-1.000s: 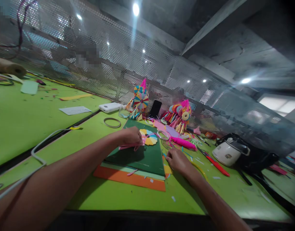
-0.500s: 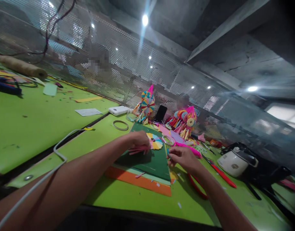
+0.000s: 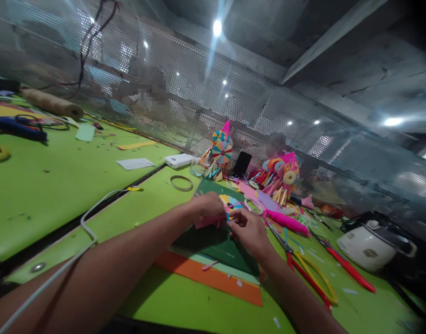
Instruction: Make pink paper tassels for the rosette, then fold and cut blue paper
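My left hand (image 3: 210, 205) is closed on a paper rosette (image 3: 233, 202) of yellow, blue and pink segments, with a pink paper fringe (image 3: 208, 222) hanging beneath the fingers. Against the rosette's near edge, my right hand (image 3: 247, 230) pinches a small blue paper strip (image 3: 228, 216), mostly covered by the fingertips. Both hands are over a dark green sheet (image 3: 213, 243). That sheet lies on pale green and orange sheets (image 3: 213, 279), which carry a few paper scraps.
Scissors with red and yellow handles (image 3: 313, 273) lie right of my right arm, beside a pink rod-like thing (image 3: 287, 221) and a red-handled tool (image 3: 352, 269). Behind stand two tasselled paper ornaments (image 3: 222, 152) and a phone (image 3: 241, 164). A white cable (image 3: 89, 227) crosses my left arm.
My right hand has moved left with the blue strip and now meets the rosette. The left hand keeps its hold. The whole view has shifted slightly, showing more of the scissors.
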`<state>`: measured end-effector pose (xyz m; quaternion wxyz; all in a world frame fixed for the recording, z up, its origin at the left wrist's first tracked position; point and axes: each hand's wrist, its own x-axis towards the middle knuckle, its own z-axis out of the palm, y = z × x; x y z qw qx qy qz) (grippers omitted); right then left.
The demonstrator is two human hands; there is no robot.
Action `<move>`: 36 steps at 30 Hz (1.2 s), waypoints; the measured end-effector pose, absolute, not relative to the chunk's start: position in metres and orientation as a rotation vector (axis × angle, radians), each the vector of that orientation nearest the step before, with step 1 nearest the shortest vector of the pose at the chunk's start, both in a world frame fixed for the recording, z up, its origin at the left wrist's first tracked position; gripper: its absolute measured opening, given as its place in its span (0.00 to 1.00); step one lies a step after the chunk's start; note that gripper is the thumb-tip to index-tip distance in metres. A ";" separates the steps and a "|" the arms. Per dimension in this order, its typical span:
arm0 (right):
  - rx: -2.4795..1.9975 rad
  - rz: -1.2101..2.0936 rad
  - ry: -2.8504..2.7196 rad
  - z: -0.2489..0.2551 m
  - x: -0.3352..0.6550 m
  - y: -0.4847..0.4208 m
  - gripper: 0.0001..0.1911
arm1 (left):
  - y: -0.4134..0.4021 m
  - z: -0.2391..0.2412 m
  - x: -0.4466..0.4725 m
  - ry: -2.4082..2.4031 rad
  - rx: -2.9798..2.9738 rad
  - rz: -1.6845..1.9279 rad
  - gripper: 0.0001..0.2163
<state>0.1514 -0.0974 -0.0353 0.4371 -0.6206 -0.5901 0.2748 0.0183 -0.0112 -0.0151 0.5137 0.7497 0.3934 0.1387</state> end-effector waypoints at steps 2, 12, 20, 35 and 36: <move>-1.514 0.765 -1.401 -0.037 0.151 -0.098 0.11 | -0.011 -0.015 0.018 0.964 1.797 0.344 0.06; -1.396 1.016 -1.186 -0.035 0.154 -0.101 0.19 | -0.013 -0.016 0.014 0.914 1.843 0.396 0.07; -1.404 1.033 -1.150 -0.034 0.155 -0.101 0.19 | -0.012 -0.016 0.013 0.873 1.917 0.382 0.09; -1.394 1.046 -1.178 -0.036 0.157 -0.100 0.22 | -0.019 -0.004 0.012 0.930 1.978 0.382 0.08; -1.389 1.047 -1.180 -0.037 0.157 -0.100 0.22 | -0.019 -0.004 0.011 0.938 1.981 0.382 0.08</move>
